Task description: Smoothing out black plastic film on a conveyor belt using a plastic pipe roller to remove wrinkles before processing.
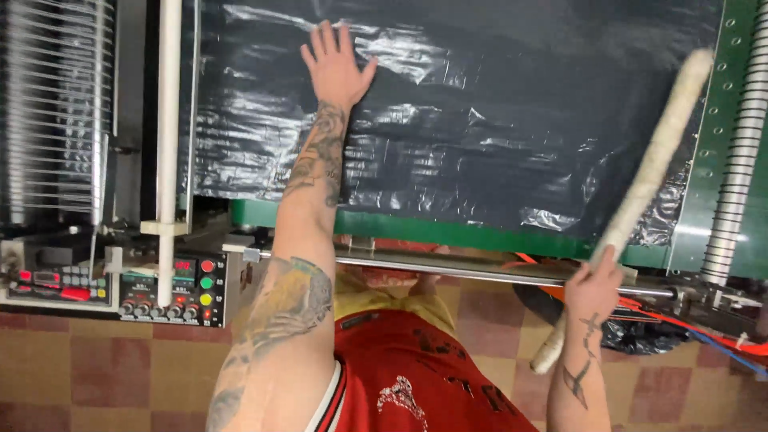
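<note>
My left hand [336, 68] lies flat, fingers spread, on a wide sheet of shiny black plastic film [480, 120] that covers a green machine table [448, 232]. My right hand [594, 284] grips a long white padded stick [652, 172] near its lower end. The stick slants up to the right across the film's right edge, its tip near the green perforated rail [724, 120]. A steel bar [472, 272] runs along the machine's near side, just below both arms.
A control panel [172, 288] with red, green and yellow buttons and knobs sits at the left. A white vertical tube [168, 120] and a rack of metal rods [56, 104] stand beside it. Red and blue cables [704, 332] trail at the right over a checkered floor [104, 372].
</note>
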